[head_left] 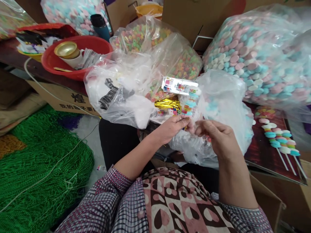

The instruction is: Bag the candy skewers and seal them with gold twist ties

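Note:
My left hand (173, 127) is closed around the lower end of a candy skewer in a clear printed wrapper (190, 104), which points away from me. Pastel discs and coloured rings show through the film. Just right of it, my right hand (218, 134) has thumb and fingers pinched together at the wrapper's bottom end; what lies between them is too small to make out. Beyond my left hand lies a bundle of gold twist ties (167, 103). A stack of shiny printed wrappers (180, 85) sits behind the wrapped skewer.
Unwrapped candy skewers (283, 140) lie at the right on the dark table (261, 158). A large bag of pastel candies (262, 58) stands behind them. Ring candies fill another bag (145, 38). At left are a red basin (77, 69) and a green cord heap (46, 168).

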The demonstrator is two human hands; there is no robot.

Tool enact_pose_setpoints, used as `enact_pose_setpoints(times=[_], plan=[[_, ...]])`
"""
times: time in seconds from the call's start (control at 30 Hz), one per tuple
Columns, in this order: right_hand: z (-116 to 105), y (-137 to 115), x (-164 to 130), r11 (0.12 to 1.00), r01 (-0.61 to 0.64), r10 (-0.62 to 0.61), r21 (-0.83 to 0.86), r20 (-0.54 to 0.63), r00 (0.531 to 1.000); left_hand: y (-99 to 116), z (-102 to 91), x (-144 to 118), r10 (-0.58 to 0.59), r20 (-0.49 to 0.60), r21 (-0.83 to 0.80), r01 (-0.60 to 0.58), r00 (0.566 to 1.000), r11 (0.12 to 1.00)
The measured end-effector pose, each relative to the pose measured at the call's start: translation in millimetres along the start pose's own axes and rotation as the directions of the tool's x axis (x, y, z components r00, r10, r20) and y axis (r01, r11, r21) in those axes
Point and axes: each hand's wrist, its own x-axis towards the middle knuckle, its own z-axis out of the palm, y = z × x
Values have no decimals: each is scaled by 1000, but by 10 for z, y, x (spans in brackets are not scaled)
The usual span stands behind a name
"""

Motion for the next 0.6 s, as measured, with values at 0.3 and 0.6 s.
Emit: enact_pose_setpoints(times=[0.3, 0.6], plan=[[301, -82, 80, 971, -83, 91, 223, -27, 995, -143, 145, -94, -228, 199, -49, 242, 953, 969], [350, 41, 186, 953, 162, -118, 256, -179, 977, -71, 86, -37, 83, -225, 650, 86, 971, 755]])
